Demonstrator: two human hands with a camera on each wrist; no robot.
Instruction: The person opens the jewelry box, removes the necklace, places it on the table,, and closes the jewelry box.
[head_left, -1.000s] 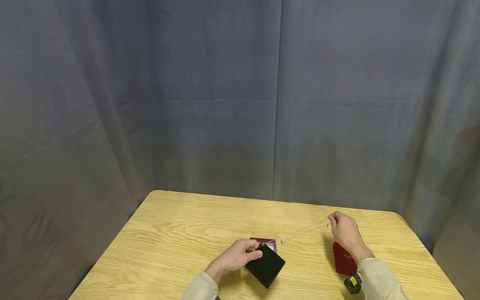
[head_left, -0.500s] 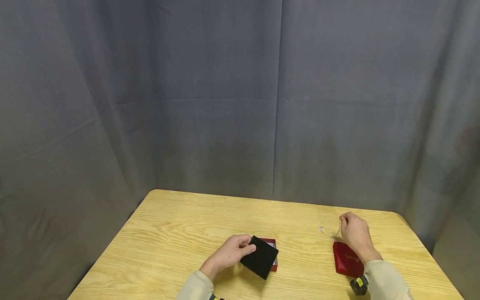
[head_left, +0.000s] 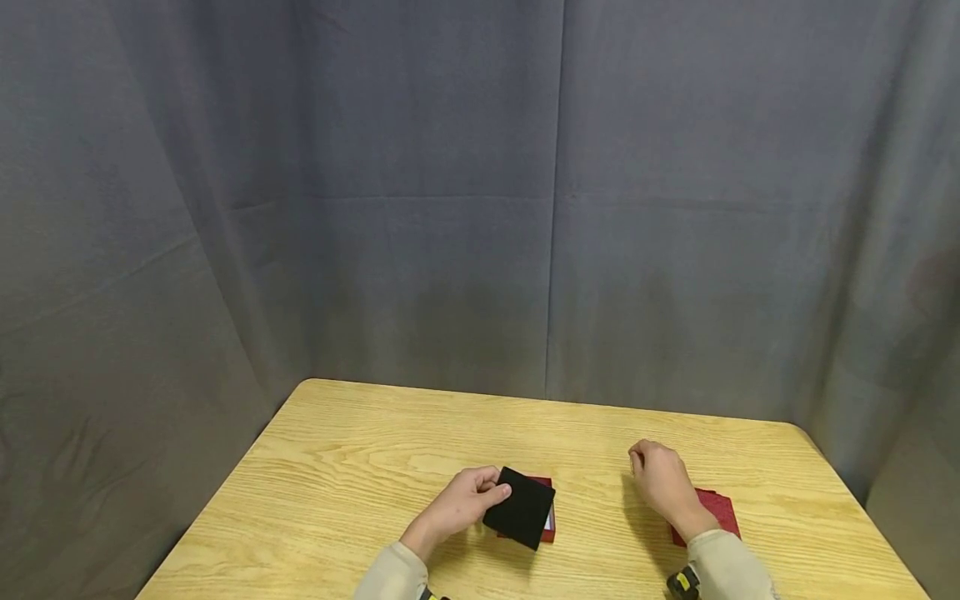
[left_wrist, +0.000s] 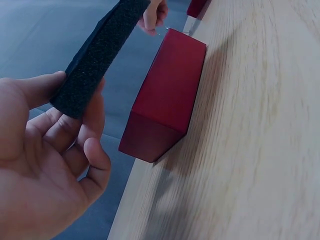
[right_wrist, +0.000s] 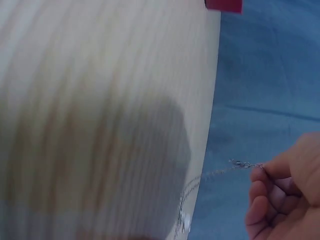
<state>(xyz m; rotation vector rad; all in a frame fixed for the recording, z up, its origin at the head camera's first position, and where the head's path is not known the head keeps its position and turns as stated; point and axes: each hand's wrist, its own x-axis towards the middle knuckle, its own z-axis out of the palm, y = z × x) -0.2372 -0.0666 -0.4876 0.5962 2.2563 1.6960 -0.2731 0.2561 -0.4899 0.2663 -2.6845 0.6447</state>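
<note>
A square black foam pad [head_left: 525,510] is pinched between the thumb and fingers of my left hand [head_left: 459,503]. It hangs tilted over an open red box [left_wrist: 170,82], covering most of the box in the head view. My right hand [head_left: 663,482] is above the table to the right and pinches a fine silver chain [right_wrist: 242,164] at the fingertips. The chain's lower strands trail down, with a small shiny piece [right_wrist: 186,220] near the lower part. Behind the right wrist lies the red box lid [head_left: 718,507], partly hidden by the forearm.
A light wood-grain table [head_left: 360,483] carries everything. Grey curtains [head_left: 435,250] stand behind it and at both sides. A small black device with a yellow mark [head_left: 684,582] sits at the right wrist.
My right hand first moved right with the chain, then came back left and lower, uncovering another part of the lid. The left hand has shifted slightly left, and the foam pad has turned.
</note>
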